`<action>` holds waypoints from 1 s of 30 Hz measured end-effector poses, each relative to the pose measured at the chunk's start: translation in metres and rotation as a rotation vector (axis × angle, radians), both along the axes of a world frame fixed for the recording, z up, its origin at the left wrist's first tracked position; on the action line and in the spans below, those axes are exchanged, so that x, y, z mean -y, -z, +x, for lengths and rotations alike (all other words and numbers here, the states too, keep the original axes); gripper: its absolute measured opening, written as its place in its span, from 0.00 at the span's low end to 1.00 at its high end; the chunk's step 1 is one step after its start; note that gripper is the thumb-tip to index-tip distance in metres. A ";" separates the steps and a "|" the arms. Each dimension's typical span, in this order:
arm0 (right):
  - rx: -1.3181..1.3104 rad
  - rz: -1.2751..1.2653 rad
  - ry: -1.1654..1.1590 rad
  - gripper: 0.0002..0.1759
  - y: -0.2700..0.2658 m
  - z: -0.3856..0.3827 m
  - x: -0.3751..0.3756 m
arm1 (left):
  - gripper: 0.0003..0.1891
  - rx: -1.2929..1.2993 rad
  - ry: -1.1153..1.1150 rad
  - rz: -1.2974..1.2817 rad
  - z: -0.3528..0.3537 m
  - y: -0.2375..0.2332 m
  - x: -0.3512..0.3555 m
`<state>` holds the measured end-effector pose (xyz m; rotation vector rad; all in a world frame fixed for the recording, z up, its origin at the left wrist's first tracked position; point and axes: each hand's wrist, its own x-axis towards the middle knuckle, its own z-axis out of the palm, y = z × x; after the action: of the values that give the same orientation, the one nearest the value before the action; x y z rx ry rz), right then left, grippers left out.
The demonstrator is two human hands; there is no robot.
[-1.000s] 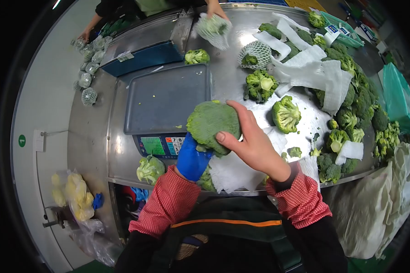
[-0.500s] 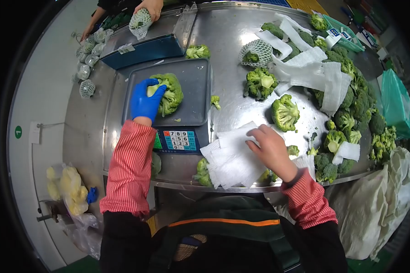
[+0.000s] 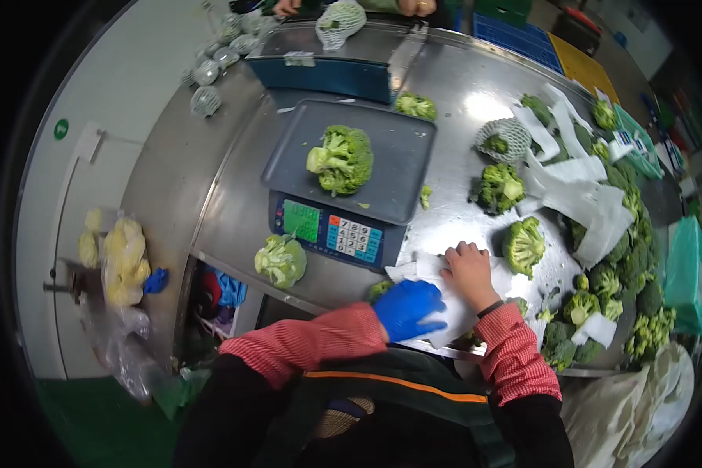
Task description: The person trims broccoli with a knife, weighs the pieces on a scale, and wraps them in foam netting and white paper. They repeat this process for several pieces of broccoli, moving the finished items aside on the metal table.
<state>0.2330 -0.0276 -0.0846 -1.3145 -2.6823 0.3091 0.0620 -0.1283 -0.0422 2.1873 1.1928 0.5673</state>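
Note:
A head of broccoli (image 3: 342, 160) lies on the grey pan of a digital scale (image 3: 285, 160), stem toward the left, with no hand on it. My left hand (image 3: 409, 310), in a blue glove, is over the near left part of a stack of white foam net sleeves (image 3: 448, 308), its fingers stretched out and slightly blurred. My bare right hand (image 3: 472, 274) rests on the far right part of the same stack, fingers spread and a little bent. Left of the stack, a piece of broccoli (image 3: 380, 290) is partly covered by my glove.
Loose broccoli (image 3: 525, 246) and a large pile of broccoli (image 3: 620, 253) with white sleeves lie on the right. A metal box (image 3: 320, 74) stands behind the scale, with sleeved broccoli (image 3: 340, 23) on top. Another person's hands (image 3: 417, 7) are at the far edge.
My left hand has let go of the broccoli on the scale and moved down and right to the sleeves. My right hand now presses on the stack. The view has shifted left.

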 end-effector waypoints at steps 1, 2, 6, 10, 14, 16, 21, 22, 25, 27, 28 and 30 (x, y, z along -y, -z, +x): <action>0.021 0.022 -0.022 0.11 0.000 -0.001 -0.001 | 0.20 -0.102 -0.011 0.071 0.010 0.012 0.008; 0.014 0.029 -0.057 0.11 0.008 -0.001 -0.003 | 0.23 -0.190 0.017 0.072 0.014 0.024 0.007; -0.280 0.110 0.208 0.08 0.021 0.014 -0.027 | 0.26 -0.366 0.101 -0.005 0.021 0.027 0.002; -0.923 0.152 0.560 0.09 -0.048 0.048 -0.064 | 0.26 -0.344 0.080 -0.027 0.019 0.026 -0.004; -1.280 0.144 0.400 0.09 -0.138 0.037 -0.047 | 0.28 0.083 -0.073 -0.241 0.011 0.028 -0.023; -1.096 -0.051 0.404 0.10 -0.132 0.032 -0.030 | 0.28 0.569 -0.367 -0.195 0.017 0.013 -0.026; -1.017 -0.411 0.373 0.13 -0.094 -0.003 0.026 | 0.25 0.844 -0.574 -0.818 -0.002 -0.042 -0.056; -0.975 -0.503 0.389 0.11 -0.096 -0.004 0.030 | 0.24 0.851 -0.594 -0.693 -0.002 -0.027 -0.060; -0.999 -0.400 0.358 0.14 -0.102 -0.011 0.025 | 0.21 0.844 -0.589 -0.595 -0.008 0.004 -0.068; -0.808 -0.263 0.338 0.22 -0.109 -0.010 0.015 | 0.19 0.815 -0.555 -0.619 -0.009 0.004 -0.071; -0.757 -0.194 0.298 0.22 -0.101 -0.008 0.006 | 0.18 0.789 -0.533 -0.629 -0.008 -0.005 -0.070; -0.613 -0.197 0.285 0.18 -0.097 -0.008 -0.001 | 0.16 0.865 -0.426 -0.747 -0.012 -0.004 -0.074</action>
<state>0.2248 -0.0268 0.0123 -1.3508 -1.9719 0.8043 0.0504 -0.0544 -0.0378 0.8911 1.1016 0.9224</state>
